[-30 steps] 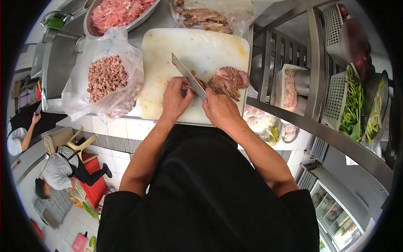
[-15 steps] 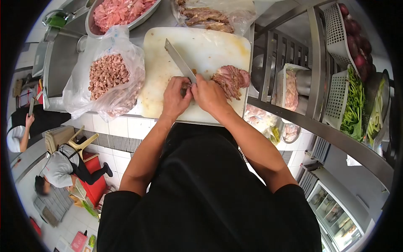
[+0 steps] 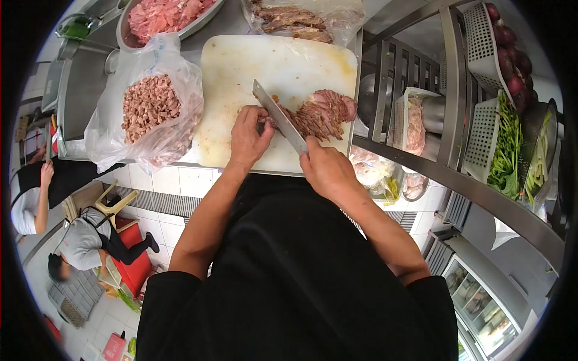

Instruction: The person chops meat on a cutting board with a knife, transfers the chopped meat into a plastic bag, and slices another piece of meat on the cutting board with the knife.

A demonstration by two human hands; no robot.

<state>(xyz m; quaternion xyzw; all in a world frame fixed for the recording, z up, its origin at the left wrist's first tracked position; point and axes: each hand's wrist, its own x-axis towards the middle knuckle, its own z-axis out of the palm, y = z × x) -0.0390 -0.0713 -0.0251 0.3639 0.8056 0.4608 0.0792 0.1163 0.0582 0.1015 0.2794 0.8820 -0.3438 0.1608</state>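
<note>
My right hand (image 3: 329,168) is wrapped round the handle of a broad knife (image 3: 279,115). The blade slants up and to the left over the white cutting board (image 3: 232,57). Just left of the blade, the curled fingers of my left hand (image 3: 249,137) hold a piece of cooked meat, mostly hidden by them. Sliced meat (image 3: 325,114) lies in a fanned row to the right of the blade, browned at the edges and pink inside.
Left of the board is a plastic bag (image 3: 102,141) of diced meat (image 3: 150,105). A metal bowl (image 3: 124,36) of pink meat and a bag of cooked meat strips (image 3: 295,23) stand behind. Rack shelves (image 3: 448,90) with vegetable baskets rise at right. Two people are at far left.
My right hand and the knife have moved right and toward me, away from my left hand. A row of slices now shows beside the blade. My left hand has barely moved.
</note>
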